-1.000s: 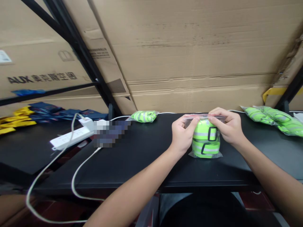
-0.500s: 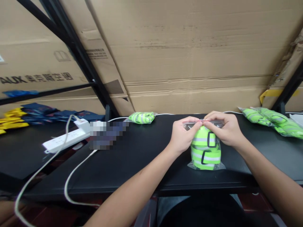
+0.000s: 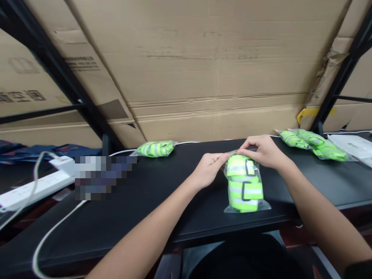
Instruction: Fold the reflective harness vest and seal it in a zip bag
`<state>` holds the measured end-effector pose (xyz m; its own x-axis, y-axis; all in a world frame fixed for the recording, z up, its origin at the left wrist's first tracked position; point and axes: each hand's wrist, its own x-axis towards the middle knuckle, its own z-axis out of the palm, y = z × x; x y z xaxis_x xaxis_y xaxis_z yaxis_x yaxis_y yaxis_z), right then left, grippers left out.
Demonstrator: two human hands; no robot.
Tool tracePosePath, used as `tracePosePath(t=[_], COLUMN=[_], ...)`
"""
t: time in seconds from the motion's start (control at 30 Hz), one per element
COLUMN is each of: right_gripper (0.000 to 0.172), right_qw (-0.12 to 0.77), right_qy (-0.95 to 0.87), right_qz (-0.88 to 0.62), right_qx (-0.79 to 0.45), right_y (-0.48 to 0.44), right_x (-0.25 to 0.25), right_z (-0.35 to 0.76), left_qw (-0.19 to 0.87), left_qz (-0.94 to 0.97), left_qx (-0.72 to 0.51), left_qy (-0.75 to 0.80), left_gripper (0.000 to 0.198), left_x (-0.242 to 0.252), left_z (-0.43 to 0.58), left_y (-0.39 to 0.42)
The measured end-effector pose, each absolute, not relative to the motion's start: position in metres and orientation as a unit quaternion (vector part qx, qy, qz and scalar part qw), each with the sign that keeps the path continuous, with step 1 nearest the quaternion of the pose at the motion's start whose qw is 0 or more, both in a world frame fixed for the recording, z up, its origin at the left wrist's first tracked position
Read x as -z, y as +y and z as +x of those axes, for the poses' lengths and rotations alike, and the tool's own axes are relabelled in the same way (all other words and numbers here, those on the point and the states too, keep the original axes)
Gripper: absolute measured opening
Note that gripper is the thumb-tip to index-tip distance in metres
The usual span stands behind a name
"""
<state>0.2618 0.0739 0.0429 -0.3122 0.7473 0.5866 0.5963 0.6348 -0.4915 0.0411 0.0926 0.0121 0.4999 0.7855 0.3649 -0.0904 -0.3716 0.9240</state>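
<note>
A clear zip bag [image 3: 244,190] holds neon green straps with silvery reflective stripes and black buckles. Its top edge is pinched by both hands, and its lower end hangs toward me over the black table [image 3: 162,193]. My left hand [image 3: 209,166] is closed on the left end of the bag's top, thumb and fingers pressed together. With fingertips on the same edge, my right hand [image 3: 258,150] grips it further right, near the middle. Whether the seal is fully closed cannot be made out.
One similar green bag [image 3: 157,148] lies at the back left, and more green bags [image 3: 315,144] lie at the back right beside a white packet [image 3: 351,147]. A white power strip [image 3: 37,186] with cables sits left. Cardboard [image 3: 209,69] and black metal posts [image 3: 52,66] stand behind.
My view has turned right, so the surroundings shift left. My left hand has slid to the bag's left corner, away from the right hand; before, both thumbs met at the middle of the top.
</note>
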Motion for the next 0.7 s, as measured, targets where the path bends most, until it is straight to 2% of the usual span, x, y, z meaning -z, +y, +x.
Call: tracePosePath(t=[0.13, 0.3, 0.43, 0.5, 0.6, 0.7], right_gripper=[0.046, 0.055, 0.045, 0.043, 0.040, 0.028], right_qw=[0.442, 0.411, 0.431, 0.411, 0.301, 0.204], right_qy=[-0.754, -0.753, -0.699, -0.696, -0.767, -0.809], right_qz=[-0.476, -0.505, -0.571, -0.589, -0.566, -0.541], right_qx=[-0.101, -0.093, -0.008, 0.015, 0.017, 0.101], right_y=[0.085, 0.098, 0.087, 0.070, 0.038, 0.015], right_x=[-0.039, -0.034, -0.036, -0.031, -0.014, 0.009], right_z=[0.278, 0.287, 0.280, 0.269, 0.251, 0.249], left_qw=[0.514, 0.467, 0.529, 0.570, 0.593, 0.574], left_qz=[0.700, 0.702, 0.591, 0.547, 0.542, 0.563], left_qx=[-0.431, -0.436, -0.480, -0.475, -0.446, -0.428], left_qy=[0.246, 0.314, 0.375, 0.387, 0.394, 0.413], left_gripper=[0.037, 0.037, 0.036, 0.035, 0.037, 0.028], left_x=[-0.004, 0.002, 0.010, 0.015, 0.019, 0.013], left_z=[0.052, 0.059, 0.059, 0.059, 0.062, 0.066], left_y=[0.087, 0.084, 0.087, 0.091, 0.098, 0.095])
